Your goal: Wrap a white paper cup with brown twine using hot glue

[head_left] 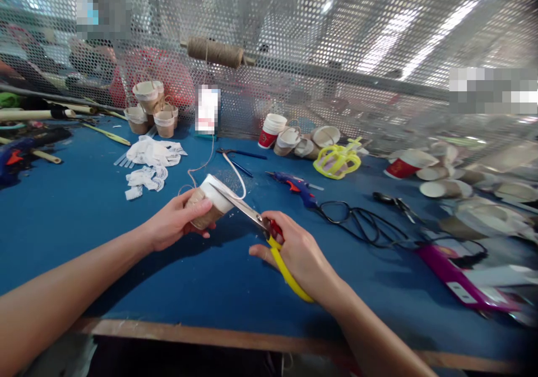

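My left hand [174,223] is wrapped round a paper cup [209,202] lying on its side, its body wound with jute twine and its white rim facing right. My right hand [294,251] grips yellow-handled scissors [252,214], whose blades reach up to the cup's rim. A thin twine strand [200,167] runs from the cup toward the spool [215,52] hung on the mesh wall. A curled white strip [237,171] rises just behind the cup.
On the blue table [75,214] lie white lace scraps [149,161], a blue glue gun [296,186] with black cord, finished twine cups [151,111], red and white cups [271,130], a yellow crown shape [337,159], a purple packet [458,279]. Another person sits behind the mesh.
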A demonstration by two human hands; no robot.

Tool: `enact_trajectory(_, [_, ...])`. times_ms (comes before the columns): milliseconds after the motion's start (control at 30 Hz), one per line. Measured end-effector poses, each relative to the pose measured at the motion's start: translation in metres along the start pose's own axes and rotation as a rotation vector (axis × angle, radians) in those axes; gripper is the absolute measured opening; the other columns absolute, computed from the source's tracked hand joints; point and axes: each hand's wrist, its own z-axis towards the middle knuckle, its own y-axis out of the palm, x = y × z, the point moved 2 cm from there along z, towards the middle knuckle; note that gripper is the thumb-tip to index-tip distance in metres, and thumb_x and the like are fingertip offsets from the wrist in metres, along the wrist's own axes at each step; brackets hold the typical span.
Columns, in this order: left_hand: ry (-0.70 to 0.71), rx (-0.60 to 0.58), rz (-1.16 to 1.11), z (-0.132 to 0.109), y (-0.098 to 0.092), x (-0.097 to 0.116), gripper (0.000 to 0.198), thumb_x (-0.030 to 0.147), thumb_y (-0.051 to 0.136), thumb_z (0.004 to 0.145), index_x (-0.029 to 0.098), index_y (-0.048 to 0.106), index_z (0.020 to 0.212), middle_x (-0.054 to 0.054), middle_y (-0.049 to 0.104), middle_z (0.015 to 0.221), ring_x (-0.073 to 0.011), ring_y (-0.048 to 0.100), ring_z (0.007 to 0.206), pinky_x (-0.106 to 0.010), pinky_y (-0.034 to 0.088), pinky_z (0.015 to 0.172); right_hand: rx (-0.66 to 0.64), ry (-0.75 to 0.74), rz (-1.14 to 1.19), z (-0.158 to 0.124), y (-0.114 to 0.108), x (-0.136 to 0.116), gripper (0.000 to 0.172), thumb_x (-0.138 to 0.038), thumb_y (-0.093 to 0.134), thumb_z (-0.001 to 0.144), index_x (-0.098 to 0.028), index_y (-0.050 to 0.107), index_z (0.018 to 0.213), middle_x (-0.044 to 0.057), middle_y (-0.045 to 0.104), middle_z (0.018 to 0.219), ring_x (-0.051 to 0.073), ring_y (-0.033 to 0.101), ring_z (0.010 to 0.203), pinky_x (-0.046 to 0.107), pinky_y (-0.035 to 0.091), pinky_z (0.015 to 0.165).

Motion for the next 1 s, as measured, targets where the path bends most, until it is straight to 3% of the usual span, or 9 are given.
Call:
enact_trajectory(133, [0.024, 0.036, 0.106, -0.001, 0.005, -0.001, 0.034, 0.034, 0.065, 0.071, 0.015, 0.054, 0.096, -0.004, 0.058, 0.081, -0.0145, 0.057, 0.066, -0.026, 0.049, 0.053, -0.019, 0.005, 0.010, -0.001, 0.002, 0.002, 0.042, -0.047, 0.065, 0.066, -0.020, 0.046, 0.093, 0.002, 0.056, 0.078, 0.013, 0.050, 0.061, 0.025, 0.042, 0.058])
enact_trajectory(533, [0.089, 0.112, 0.187, -0.001, 0.005, 0.003, 0.042, 0.034, 0.068, 0.068, 0.013, 0.053, 0.101, -0.008, 0.059, 0.085, -0.0173, 0.057, 0.073, -0.030, 0.050, 0.061, -0.034, 0.063, -0.001, -0.001, -0.003, -0.005, 0.029, -0.047, 0.057, 0.073, -0.020, 0.049, 0.079, -0.002, 0.052, 0.064, 0.010, 0.044, 0.053, 0.022, 0.037, 0.052])
enact_trajectory(700, [0.103, 0.048, 0.094, 0.001, -0.002, 0.005, 0.046, 0.041, 0.067, 0.067, 0.014, 0.054, 0.103, -0.008, 0.061, 0.091, -0.0192, 0.059, 0.078, -0.031, 0.051, 0.066, -0.011, 0.052, -0.006, 0.000, -0.005, -0.006, 0.028, -0.046, 0.057, 0.073, -0.019, 0.051, 0.078, -0.003, 0.051, 0.060, 0.010, 0.043, 0.051, 0.022, 0.036, 0.050])
enact_trajectory(867, [-0.059, -0.087, -0.091, 0.004, -0.005, 0.001, 0.048, 0.051, 0.061, 0.070, 0.013, 0.058, 0.099, -0.011, 0.063, 0.090, -0.0192, 0.062, 0.071, -0.031, 0.052, 0.062, 0.003, 0.023, -0.010, 0.001, -0.005, -0.005, 0.030, -0.048, 0.057, 0.073, -0.019, 0.051, 0.079, -0.002, 0.052, 0.062, 0.010, 0.045, 0.052, 0.022, 0.037, 0.050])
enact_trajectory(1000, [-0.049, -0.039, -0.088, 0.002, -0.003, 0.000, 0.040, 0.043, 0.063, 0.071, 0.012, 0.057, 0.096, -0.009, 0.062, 0.086, -0.0146, 0.060, 0.062, -0.025, 0.050, 0.052, -0.008, -0.007, 0.006, 0.000, -0.003, -0.002, 0.035, -0.047, 0.062, 0.069, -0.019, 0.049, 0.086, -0.001, 0.054, 0.069, 0.011, 0.047, 0.055, 0.022, 0.039, 0.054])
